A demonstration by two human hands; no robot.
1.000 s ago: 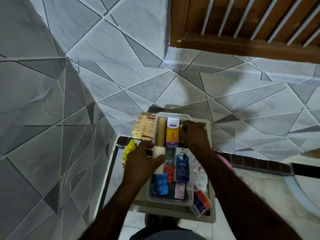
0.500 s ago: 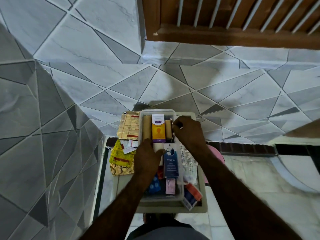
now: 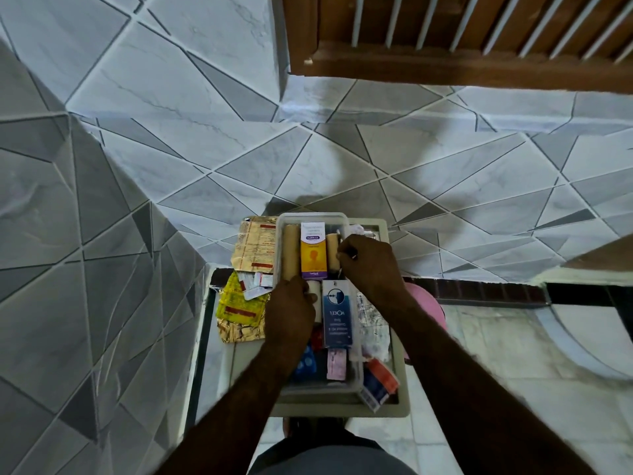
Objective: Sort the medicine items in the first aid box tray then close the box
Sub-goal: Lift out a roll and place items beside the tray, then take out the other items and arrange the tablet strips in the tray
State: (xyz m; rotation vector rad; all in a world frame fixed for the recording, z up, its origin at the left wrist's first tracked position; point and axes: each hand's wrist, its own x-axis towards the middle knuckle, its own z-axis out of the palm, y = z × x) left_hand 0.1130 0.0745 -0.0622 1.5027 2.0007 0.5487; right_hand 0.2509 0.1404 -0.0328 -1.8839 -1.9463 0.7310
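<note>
Best to slide the short tan roll [image 3: 331, 250] straight down beside the orange box [image 3: 312, 252], parallel to it, so nothing rides up. In the tray [image 3: 313, 217], lower centre of the frame, the right hand [image 3: 371, 265] pinches that roll with curled fingers. The left hand [image 3: 291, 311] curls round a white roll [image 3: 313, 294].

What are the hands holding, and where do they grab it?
The left hand grips the white roll by its side. The right hand seems to pinch the short tan roll at its right edge.
</note>
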